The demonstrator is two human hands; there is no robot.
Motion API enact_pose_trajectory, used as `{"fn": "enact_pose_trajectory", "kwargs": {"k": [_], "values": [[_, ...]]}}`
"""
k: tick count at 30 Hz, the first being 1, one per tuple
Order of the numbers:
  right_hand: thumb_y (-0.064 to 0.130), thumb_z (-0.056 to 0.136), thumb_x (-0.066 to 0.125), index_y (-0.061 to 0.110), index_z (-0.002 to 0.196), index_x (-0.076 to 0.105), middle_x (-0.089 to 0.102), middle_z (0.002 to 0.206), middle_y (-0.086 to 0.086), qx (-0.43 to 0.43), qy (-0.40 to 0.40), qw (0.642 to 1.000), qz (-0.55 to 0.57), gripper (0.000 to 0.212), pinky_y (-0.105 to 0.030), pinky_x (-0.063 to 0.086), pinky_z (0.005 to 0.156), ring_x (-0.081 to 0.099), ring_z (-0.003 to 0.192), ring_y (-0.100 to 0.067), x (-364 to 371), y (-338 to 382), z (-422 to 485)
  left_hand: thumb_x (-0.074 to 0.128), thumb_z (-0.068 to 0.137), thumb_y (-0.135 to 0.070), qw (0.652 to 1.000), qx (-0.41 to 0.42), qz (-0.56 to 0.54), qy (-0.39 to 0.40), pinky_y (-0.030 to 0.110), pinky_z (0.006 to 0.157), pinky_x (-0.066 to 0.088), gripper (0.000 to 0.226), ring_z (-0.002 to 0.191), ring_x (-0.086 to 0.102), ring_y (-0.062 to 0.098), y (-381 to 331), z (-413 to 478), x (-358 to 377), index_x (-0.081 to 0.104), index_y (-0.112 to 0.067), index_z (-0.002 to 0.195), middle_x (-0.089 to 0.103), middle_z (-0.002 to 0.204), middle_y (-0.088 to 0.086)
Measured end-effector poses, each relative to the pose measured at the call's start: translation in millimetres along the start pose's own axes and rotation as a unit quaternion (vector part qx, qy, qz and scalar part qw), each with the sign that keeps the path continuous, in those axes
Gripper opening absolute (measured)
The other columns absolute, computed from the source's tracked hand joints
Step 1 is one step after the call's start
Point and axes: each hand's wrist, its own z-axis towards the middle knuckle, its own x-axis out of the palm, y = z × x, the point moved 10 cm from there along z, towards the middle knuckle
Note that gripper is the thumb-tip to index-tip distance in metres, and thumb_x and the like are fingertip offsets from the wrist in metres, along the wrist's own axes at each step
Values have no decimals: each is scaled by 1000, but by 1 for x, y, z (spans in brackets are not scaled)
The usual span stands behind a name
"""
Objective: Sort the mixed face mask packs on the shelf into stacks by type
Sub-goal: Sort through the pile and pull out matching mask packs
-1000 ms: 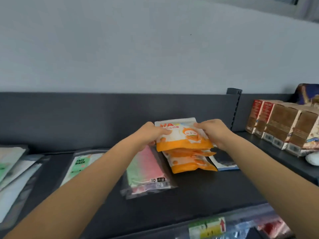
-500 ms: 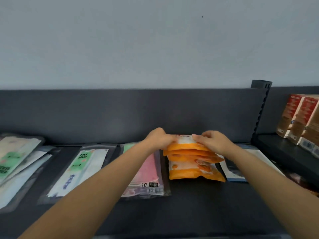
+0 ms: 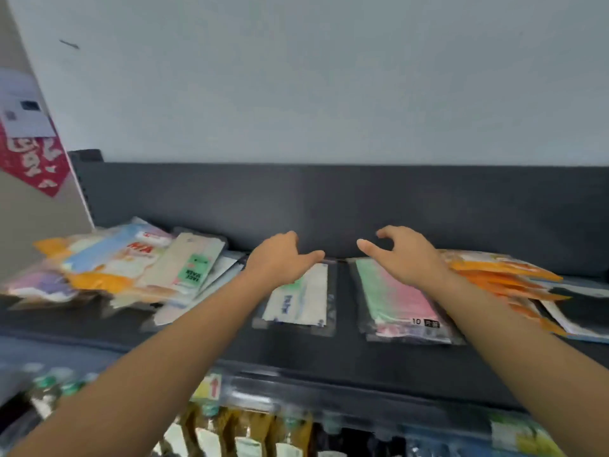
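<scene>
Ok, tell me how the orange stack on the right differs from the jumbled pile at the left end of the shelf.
The orange stack holds one kind of pack, all orange; the jumbled pile mixes orange-and-white, blue, purple and beige packs. The orange stack's packs fan out in one direction; the jumbled pile's packs lie at differing angles. Both rest on the same dark shelf, close to its back panel.

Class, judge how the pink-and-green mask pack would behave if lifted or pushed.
The pink-and-green mask pack lies flat and thin, so it is probably light and floppy. Its glossy clear wrapper may slide easily on the dark shelf.
</scene>
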Motion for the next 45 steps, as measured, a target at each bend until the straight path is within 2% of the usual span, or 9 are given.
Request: {"fn": "enact_pose_trajectory", "kwargs": {"k": [7,13,18,25,28,33,37,41,45], "values": [[53,87,57,13,132,52,55,135,-4,-32,55,998,21,61,-34,44,96,53,121,-24,90,146,-19,47,86,-66,990,-38,124,-56,39,92,43,71,118,54,32,162,-46,-83,49,-10,130,57,132,13],[49,87,58,13,125,56,60,127,-4,-11,81,995,58,53,-33,46,88,56,114,-24,146,224,-23,49,85,-65,993,-80,76,-30,39,95,42,78,122,52,29,257,-64,-99,41,-11,141,56,135,10],[45,89,59,10,134,46,54,134,-4,35,117,988,94,59,-26,37,78,54,113,-22,184,245,-12,48,87,-63,995,-70,73,-16,42,97,42,75,124,48,31,280,-53,-96,40,-11,141,51,140,9],[38,83,69,19,98,49,63,102,2,100,116,970,191,31,-34,51,78,60,95,-18,211,254,28,44,88,-65,998,-39,39,-8,38,98,39,70,122,49,26,272,-15,-81,43,-16,139,58,132,5],[45,76,74,16,112,47,54,97,6,118,136,955,236,53,-30,47,77,56,97,-16,223,256,43,34,87,-72,997,-28,71,9,41,102,32,80,126,45,27,266,4,-70,36,-18,145,61,130,4],[30,83,70,8,139,33,49,134,-8,191,116,922,317,71,-36,46,97,51,120,-26,236,243,58,55,87,-58,988,-66,-135,23,41,103,42,77,126,49,24,264,15,-61,30,-19,149,49,143,5],[34,75,72,10,131,40,52,129,-10,238,95,922,292,69,-44,46,97,48,120,-31,236,227,61,67,87,-32,980,-66,-183,33,36,89,52,72,107,61,20,260,23,-58,30,-19,147,50,140,1],[38,57,73,8,120,48,56,125,-14,276,63,900,333,74,-49,50,93,54,113,-35,243,212,62,72,83,-27,972,-88,-210,64,34,93,46,80,127,48,26,264,29,-48,27,-13,147,42,147,7],[24,76,74,5,129,46,51,130,-12,293,0,890,349,62,-41,47,95,52,117,-33,224,213,51,77,79,-21,925,-130,-343,98,32,86,43,85,124,48,27,269,32,-40,28,-5,146,43,143,11]]}}
